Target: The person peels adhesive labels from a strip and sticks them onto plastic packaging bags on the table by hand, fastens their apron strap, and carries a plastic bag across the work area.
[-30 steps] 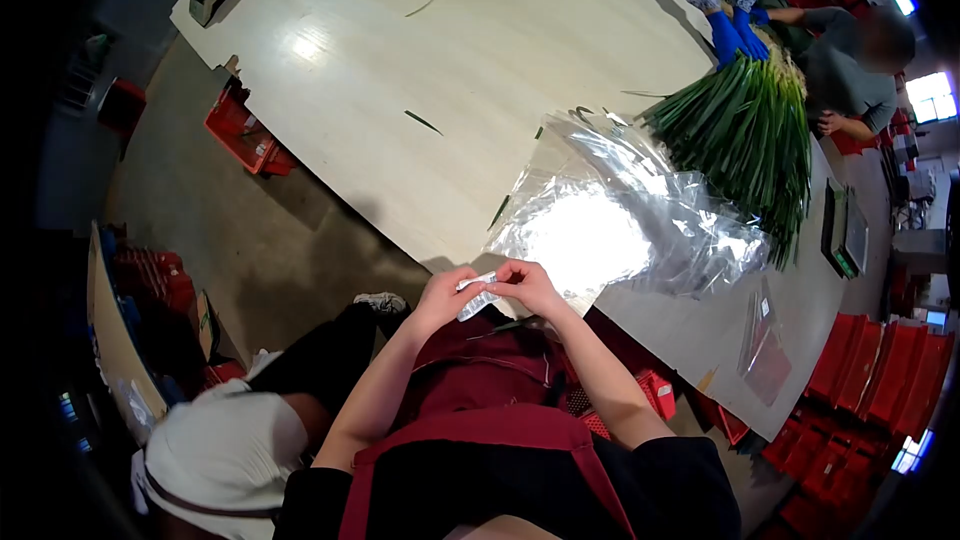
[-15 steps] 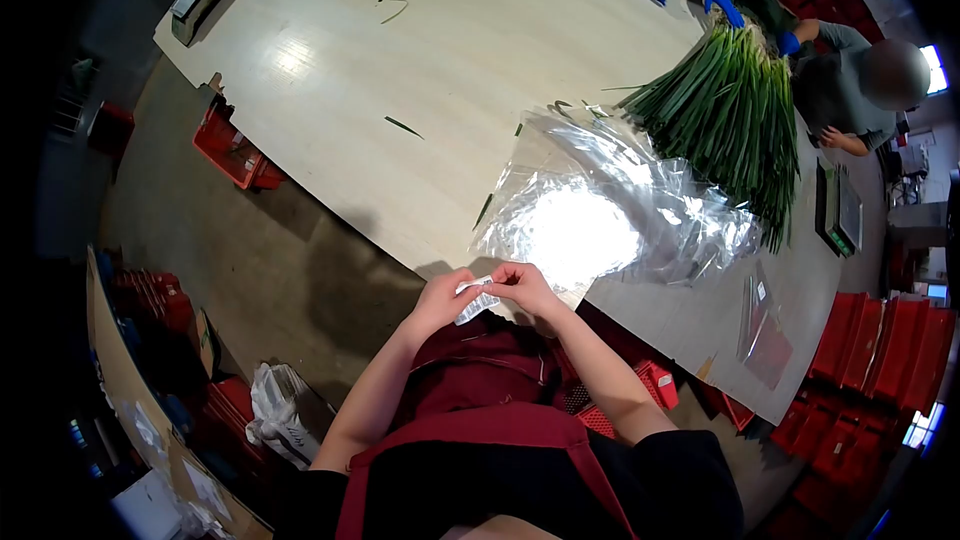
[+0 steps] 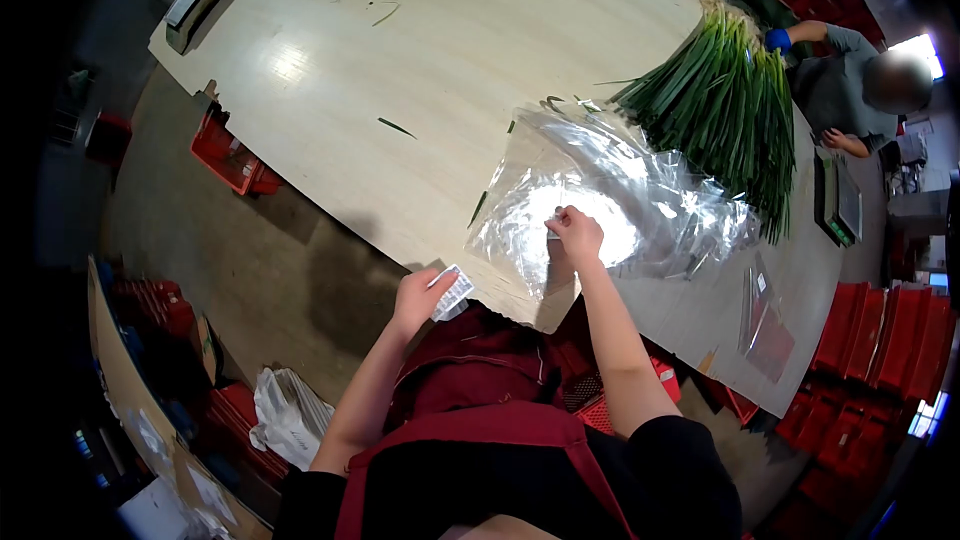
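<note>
My left hand [image 3: 418, 298] is closed on a small stack of white printed labels [image 3: 453, 293], near the table's front edge. My right hand [image 3: 578, 234] is over the pile of clear plastic bags [image 3: 630, 190], its fingers pinched together. Something small and pale may be at its fingertips, too small to make out. Glare whitens the plastic around that hand. Behind the bags, to the right, lies a large bunch of long green leafy stalks [image 3: 725, 105].
The pale table [image 3: 330, 110] bears scales at the far left [image 3: 192, 8] and right [image 3: 838, 202], and a flat bag [image 3: 765, 325]. A person [image 3: 850, 80] with one blue glove is by the stalks. Red crates [image 3: 875, 350] stand at right.
My right hand has parted from my left and moved forward over the plastic bags. My left hand keeps the labels. The blue-gloved hands above the stalks have left view; one blue glove remains.
</note>
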The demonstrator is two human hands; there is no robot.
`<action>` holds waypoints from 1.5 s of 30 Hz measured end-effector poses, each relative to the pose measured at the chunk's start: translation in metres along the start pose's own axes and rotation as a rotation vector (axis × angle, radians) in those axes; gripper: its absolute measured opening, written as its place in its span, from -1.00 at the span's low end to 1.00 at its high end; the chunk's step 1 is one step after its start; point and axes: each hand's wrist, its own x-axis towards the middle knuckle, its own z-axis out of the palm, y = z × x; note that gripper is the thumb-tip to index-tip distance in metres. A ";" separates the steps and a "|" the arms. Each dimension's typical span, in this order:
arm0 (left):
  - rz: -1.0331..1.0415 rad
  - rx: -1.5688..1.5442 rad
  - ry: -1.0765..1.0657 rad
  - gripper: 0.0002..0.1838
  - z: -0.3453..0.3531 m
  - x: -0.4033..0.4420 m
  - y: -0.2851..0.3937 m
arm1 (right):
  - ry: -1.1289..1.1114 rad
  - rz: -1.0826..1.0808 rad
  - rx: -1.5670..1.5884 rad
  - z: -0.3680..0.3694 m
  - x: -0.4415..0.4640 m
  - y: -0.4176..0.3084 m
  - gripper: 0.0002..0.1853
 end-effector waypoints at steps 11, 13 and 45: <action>-0.017 -0.379 0.046 -0.61 -0.012 -0.010 -0.025 | 0.250 -0.468 -0.028 0.010 -0.039 -0.007 -0.76; -0.036 -0.392 0.052 -0.63 -0.019 -0.010 -0.022 | 0.202 -0.385 0.148 0.018 -0.040 -0.001 -0.83; -0.042 0.412 -0.147 -0.49 0.080 0.175 0.104 | 0.300 0.773 1.355 -0.025 -0.100 0.026 -0.14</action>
